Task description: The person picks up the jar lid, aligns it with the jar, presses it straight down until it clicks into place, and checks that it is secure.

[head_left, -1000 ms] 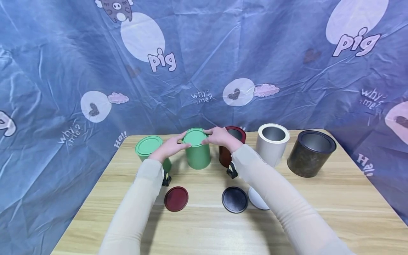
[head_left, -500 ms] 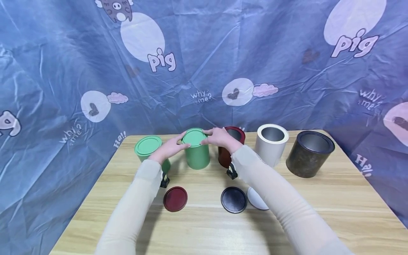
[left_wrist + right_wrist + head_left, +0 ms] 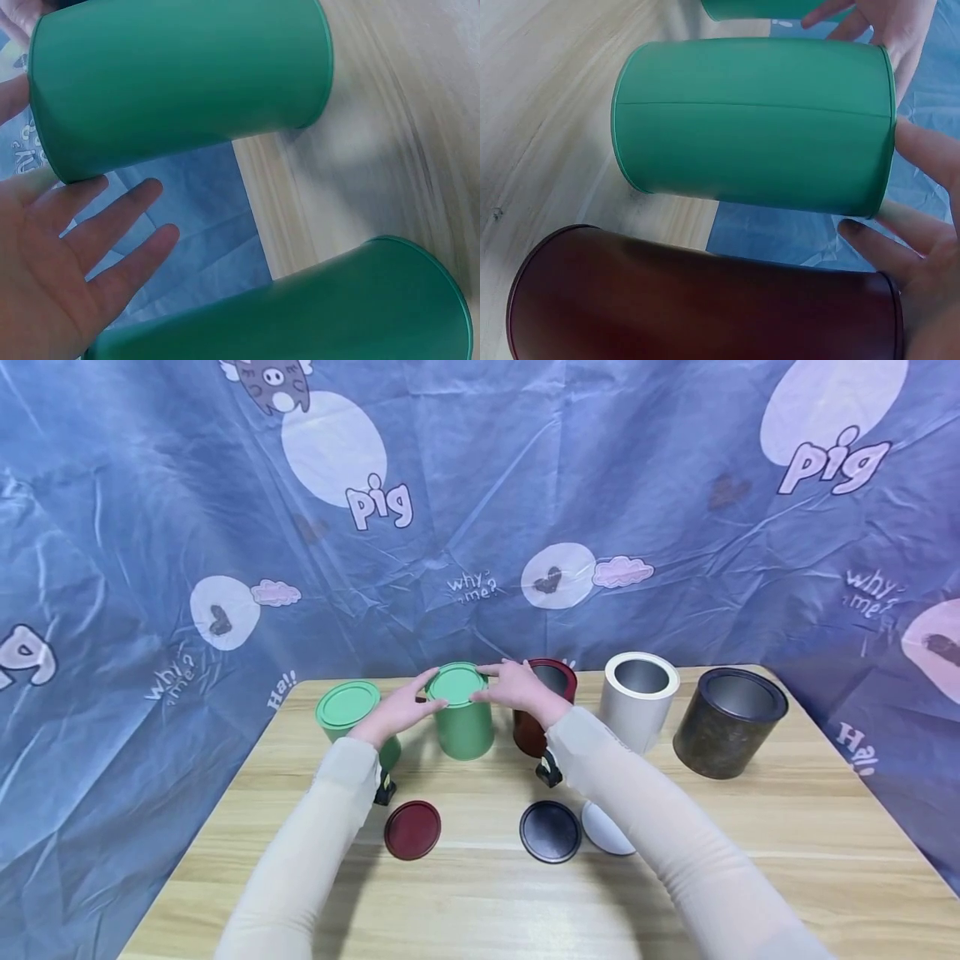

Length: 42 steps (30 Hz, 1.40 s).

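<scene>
A green canister (image 3: 465, 735) stands upright at the back middle of the table, with a green lid (image 3: 457, 685) on top. My left hand (image 3: 397, 708) touches the lid's left rim, thumb in front and index finger behind. From the opposite side, my right hand (image 3: 520, 685) touches the rim the same way. In the left wrist view, several straight fingers (image 3: 120, 217) spread out beside the canister's top edge. A second lidded green canister (image 3: 349, 703) stands left of it, partly behind my left hand. Close on the right is a lidless dark red canister (image 3: 697, 300), partly covered by my right hand.
Farther right stand a white canister (image 3: 637, 718) and a black canister (image 3: 723, 735), both uncovered. On the wooden table (image 3: 465, 902) nearer me lie a dark red lid (image 3: 412, 830), a black lid (image 3: 551, 832) and a white lid (image 3: 606, 828), partly under my right sleeve. A blue cloth (image 3: 450, 485) hangs behind.
Both hands keep their place at the green lid's rim. The view has shifted very slightly; the canisters and loose lids have not moved on the table.
</scene>
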Each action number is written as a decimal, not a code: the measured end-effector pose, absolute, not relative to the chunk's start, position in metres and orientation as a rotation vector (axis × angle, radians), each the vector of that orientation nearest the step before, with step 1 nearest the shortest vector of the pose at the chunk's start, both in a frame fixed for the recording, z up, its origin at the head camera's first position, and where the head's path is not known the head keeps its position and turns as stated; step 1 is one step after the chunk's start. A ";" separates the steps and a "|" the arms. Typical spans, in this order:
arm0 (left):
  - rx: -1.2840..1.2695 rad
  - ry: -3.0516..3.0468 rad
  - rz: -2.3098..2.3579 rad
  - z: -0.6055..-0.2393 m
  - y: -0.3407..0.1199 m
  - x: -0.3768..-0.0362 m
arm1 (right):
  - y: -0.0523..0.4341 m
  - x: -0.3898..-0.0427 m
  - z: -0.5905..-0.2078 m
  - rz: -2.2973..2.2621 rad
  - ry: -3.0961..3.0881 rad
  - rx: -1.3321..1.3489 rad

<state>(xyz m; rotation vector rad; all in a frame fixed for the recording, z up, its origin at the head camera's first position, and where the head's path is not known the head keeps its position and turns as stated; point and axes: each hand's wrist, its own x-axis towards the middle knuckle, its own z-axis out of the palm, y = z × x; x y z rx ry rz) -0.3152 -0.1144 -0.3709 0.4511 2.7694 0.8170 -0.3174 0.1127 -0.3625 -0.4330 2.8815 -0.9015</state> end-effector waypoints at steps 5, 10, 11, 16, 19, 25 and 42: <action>0.481 2.785 0.810 -0.371 -0.117 -0.311 | 0.109 -0.314 -0.363 -0.889 2.928 -0.434; 0.500 2.766 0.819 -0.370 -0.118 -0.305 | 0.105 -0.308 -0.362 -0.820 2.973 -0.439; 0.508 2.761 0.831 -0.369 -0.118 -0.304 | 0.105 -0.307 -0.362 -0.814 2.978 -0.446; 0.549 2.735 0.882 -0.371 -0.120 -0.298 | 0.106 -0.299 -0.364 -0.822 3.008 -0.530; 0.559 2.715 0.911 -0.374 -0.122 -0.291 | 0.107 -0.293 -0.368 -0.843 3.032 -0.589; 0.596 2.698 0.957 -0.383 -0.130 -0.282 | 0.107 -0.278 -0.376 -0.912 3.047 -0.734; 0.673 2.680 0.956 -0.403 -0.154 -0.255 | 0.091 -0.239 -0.392 -1.127 2.925 -0.942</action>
